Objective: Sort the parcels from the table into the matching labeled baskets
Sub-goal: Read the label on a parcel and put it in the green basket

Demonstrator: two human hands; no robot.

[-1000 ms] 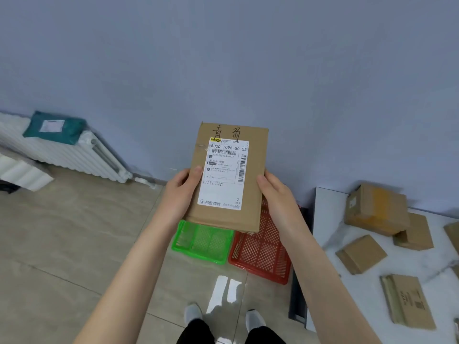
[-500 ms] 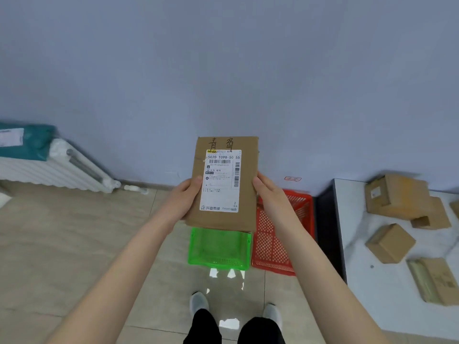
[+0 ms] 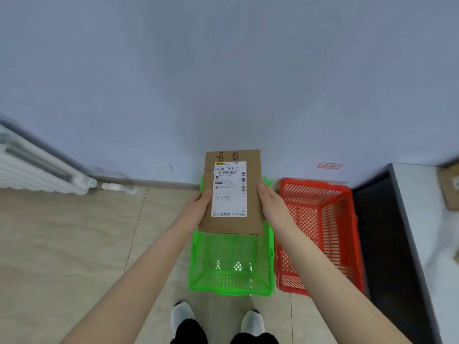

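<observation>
I hold a flat brown cardboard parcel (image 3: 253, 194) with a white shipping label and handwritten characters along its top edge. My left hand (image 3: 198, 207) grips its left edge and my right hand (image 3: 270, 204) grips its right edge. The parcel hangs above the far end of a green basket (image 3: 231, 269) on the floor. A red basket (image 3: 320, 234) stands right beside the green one, on its right. Both baskets look empty where visible. A small red label (image 3: 329, 166) is stuck on the wall above the red basket.
A white table (image 3: 422, 219) with a dark side panel runs along the right edge, with brown parcels (image 3: 449, 187) on it. A white radiator (image 3: 37, 167) lines the wall at left. My feet (image 3: 216, 321) stand on beige floor tiles just before the baskets.
My view has turned down and right, and the parcel has moved lower and forward over the green basket. The baskets appear closer; most of the table has slid out of view.
</observation>
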